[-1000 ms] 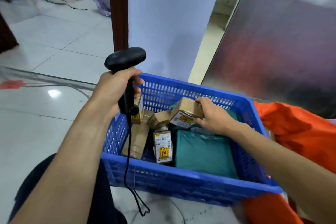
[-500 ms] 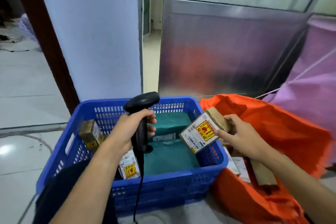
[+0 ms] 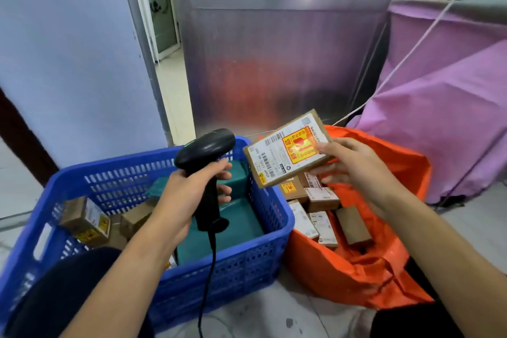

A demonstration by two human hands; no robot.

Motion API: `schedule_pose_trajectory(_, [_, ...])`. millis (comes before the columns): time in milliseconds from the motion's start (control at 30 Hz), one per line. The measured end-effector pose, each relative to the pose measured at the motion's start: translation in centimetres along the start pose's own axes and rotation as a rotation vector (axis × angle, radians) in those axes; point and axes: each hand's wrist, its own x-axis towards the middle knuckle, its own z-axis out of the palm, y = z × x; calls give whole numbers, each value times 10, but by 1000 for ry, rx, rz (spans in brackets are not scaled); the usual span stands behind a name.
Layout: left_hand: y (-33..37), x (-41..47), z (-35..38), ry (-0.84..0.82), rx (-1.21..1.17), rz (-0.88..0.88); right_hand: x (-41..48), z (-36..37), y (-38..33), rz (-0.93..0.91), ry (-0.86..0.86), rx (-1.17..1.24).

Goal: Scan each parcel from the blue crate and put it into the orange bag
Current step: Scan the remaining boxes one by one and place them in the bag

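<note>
Gripping the scanner [image 3: 205,147], the left hand [image 3: 179,200] should aim toward two o'clock, squarely at the label [image 3: 267,158] of the parcel [image 3: 286,149] pinched by the right hand [image 3: 359,170].

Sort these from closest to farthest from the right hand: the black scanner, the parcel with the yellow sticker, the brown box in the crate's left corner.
1. Parcel with the yellow sticker: held by the right hand.
2. Black scanner: just left, gripped by the left hand.
3. Brown box: farthest, in the blue crate's left corner.
</note>
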Motion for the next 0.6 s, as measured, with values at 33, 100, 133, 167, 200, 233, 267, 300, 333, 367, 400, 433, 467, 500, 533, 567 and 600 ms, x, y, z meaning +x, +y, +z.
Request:
schedule_pose_trajectory(33, [-1, -2, 2, 19, -7, 3, 0, 2, -6, -9, -12, 27])
schedule_pose_trajectory(100, [-6, -5, 2, 63, -27, -10, -1, 7, -15, -16, -45, 66])
schedule_pose_trajectory(133, [-10, -5, -2, 83, -40, -19, 0, 11, -17, -12, -69, 70])
schedule_pose_trajectory(167, [-13, -4, -6, 94, -56, -33, 0, 14, -18, -4, -90, 71])
schedule_pose_trajectory(200, [-16, -4, -10, 104, -74, -48, 0, 17, -17, 5, -110, 80])
schedule_pose_trajectory(233, [-17, -3, -14, 112, -101, -63, 1, 19, -16, 13, -129, 96])
schedule_pose_trajectory(267, [-18, -2, -17, 114, -137, -78, 1, 22, -16, 24, -152, 114])
schedule_pose_trajectory(300, [-18, -1, -19, 114, -172, -84, 2, 26, -16, 38, -175, 136])
schedule_pose_trajectory(333, [-18, -1, -19, 112, -196, -85, 2, 29, -15, 57, -193, 167])
schedule_pose_trajectory(367, [-18, -2, -19, 112, -211, -84, 1, 34, -13, 74, -209, 207])
schedule_pose_trajectory(400, [-19, -2, -18, 109, -219, -88, 0, 39, -11, 90, -222, 260])
schedule_pose_trajectory(433, [-20, -4, -17, 103, -227, -99, -2, 44, -9, 104, -229, 312])
schedule_pose_trajectory(467, [-24, -4, -16, 96, -241, -118, -5, 50, -5, 114, -236, 348])
schedule_pose_trajectory(500, [-27, -5, -15, 90, -253, -140, -7, 57, 0, 123, -241, 370])
schedule_pose_trajectory(533, [-31, -7, -14, 90, -268, -161, -11, 64, 5, 139, -249, 379])
schedule_pose_trajectory(567, [-33, -7, -13, 88, -282, -183, -14, 71, 11, 158, -256, 369])
schedule_pose_trajectory(600, [-36, -6, -12, 85, -301, -200, -18, 77, 16, 176, -266, 327])
